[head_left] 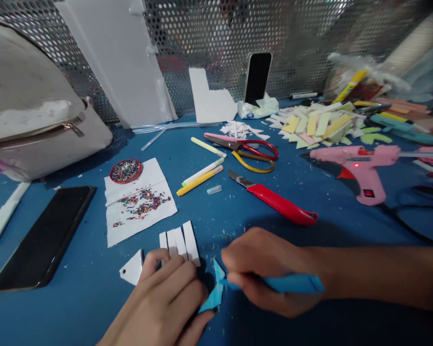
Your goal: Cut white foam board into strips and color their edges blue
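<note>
My right hand (270, 274) is closed around a blue marker (292, 283), its tip touching a small pointed piece coloured blue (216, 293). Thumb and fingers of my left hand (169, 298) pinch the lower end of that piece just above the table. Several white strips (182, 242) lie side by side beyond my left knuckles, their near ends partly covered by the fingers. Left of them is a white pointed tag with a hole (133, 269). A red utility knife (281, 204) with its blade out lies beyond my right hand.
Scissors (248, 151), several markers (200, 180) and a pink glue gun (361, 163) lie farther back on the blue table. Beads in a red lid (126, 170) rest on white paper (119, 235). At left are a phone (43, 235) and a backpack (39, 120); paper strips (317, 125) are heaped back right.
</note>
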{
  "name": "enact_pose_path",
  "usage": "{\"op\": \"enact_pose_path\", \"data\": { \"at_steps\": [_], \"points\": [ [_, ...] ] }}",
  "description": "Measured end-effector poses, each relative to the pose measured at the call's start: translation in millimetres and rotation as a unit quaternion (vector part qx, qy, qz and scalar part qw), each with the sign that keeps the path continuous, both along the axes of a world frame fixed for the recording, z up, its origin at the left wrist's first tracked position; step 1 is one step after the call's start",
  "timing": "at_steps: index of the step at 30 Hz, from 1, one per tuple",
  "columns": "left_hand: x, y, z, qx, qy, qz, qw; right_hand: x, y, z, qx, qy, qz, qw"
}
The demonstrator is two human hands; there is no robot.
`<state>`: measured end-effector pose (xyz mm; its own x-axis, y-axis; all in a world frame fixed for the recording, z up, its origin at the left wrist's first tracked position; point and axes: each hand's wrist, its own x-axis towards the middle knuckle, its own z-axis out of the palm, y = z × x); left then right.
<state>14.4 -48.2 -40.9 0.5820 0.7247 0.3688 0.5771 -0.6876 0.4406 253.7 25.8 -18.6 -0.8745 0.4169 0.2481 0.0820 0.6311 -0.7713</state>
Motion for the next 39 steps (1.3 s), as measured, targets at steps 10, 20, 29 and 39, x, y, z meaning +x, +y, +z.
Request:
{"op": "enact_pose_path", "data": {
  "at_steps": [10, 20, 29, 39],
  "points": [
    [1.2, -0.1, -0.3, 0.0, -0.007, 0.002, 1.0, 1.3, -0.7, -2.4, 0.007, 0.001, -0.016, 1.0],
    [1.4, -0.6, -0.9, 0.0, -0.007, -0.002, 1.0, 0.5, -2.2, -2.0, 0.023, 0.012, 0.011, 1.0],
    [1.0, 0.8, -0.3, -0.006, -0.005, -0.004, 1.0, 0.8, -4.1, -2.5, 0.007, 0.011, -0.012, 1.0],
    [1.5, -0.8, 2.1, -0.022, -0.007, -0.001, 1.0, 1.2, -3.0, -0.3, 0.008, 0.012, -0.035, 0.999]
  ]
}}
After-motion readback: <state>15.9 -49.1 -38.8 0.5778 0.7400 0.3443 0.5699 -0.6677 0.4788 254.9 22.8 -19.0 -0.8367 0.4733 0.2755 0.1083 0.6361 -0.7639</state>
